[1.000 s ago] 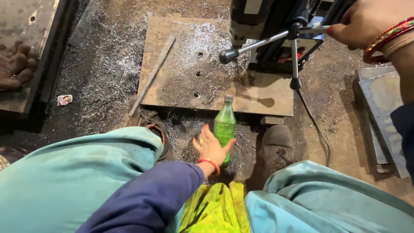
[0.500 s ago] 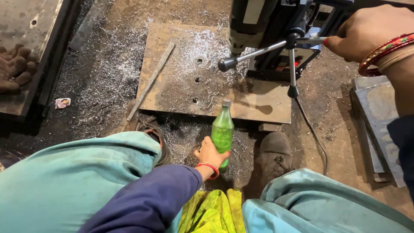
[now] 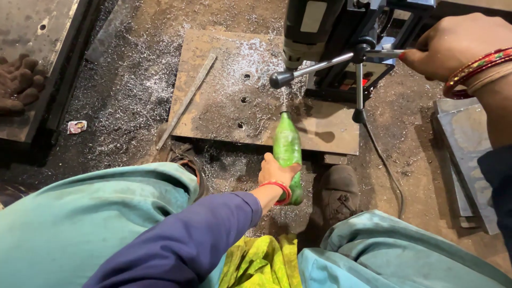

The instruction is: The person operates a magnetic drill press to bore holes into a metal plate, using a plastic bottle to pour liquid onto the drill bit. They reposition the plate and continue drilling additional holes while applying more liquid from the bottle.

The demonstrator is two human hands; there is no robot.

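My left hand (image 3: 275,172) grips a green plastic bottle (image 3: 287,145) low on its body and tilts its neck toward the spot under the drill head (image 3: 306,29); a thin stream leaves the bottle's mouth. My right hand (image 3: 450,45) is closed on a feed handle (image 3: 325,64) of the black drill machine (image 3: 349,50) at the upper right. The machine stands on a rusty steel plate (image 3: 224,106) with three drilled holes and bright metal shavings.
A loose flat steel bar (image 3: 186,101) lies across the plate's left edge. Worn gloves (image 3: 18,82) rest on a dark plate at far left. Stacked steel plates (image 3: 469,160) lie at right. My shoes (image 3: 336,194) sit just before the plate; a cable (image 3: 384,165) trails right.
My left hand has lifted the bottle from the floor and tipped it forward toward the drill point. The right hand stays on the handle.
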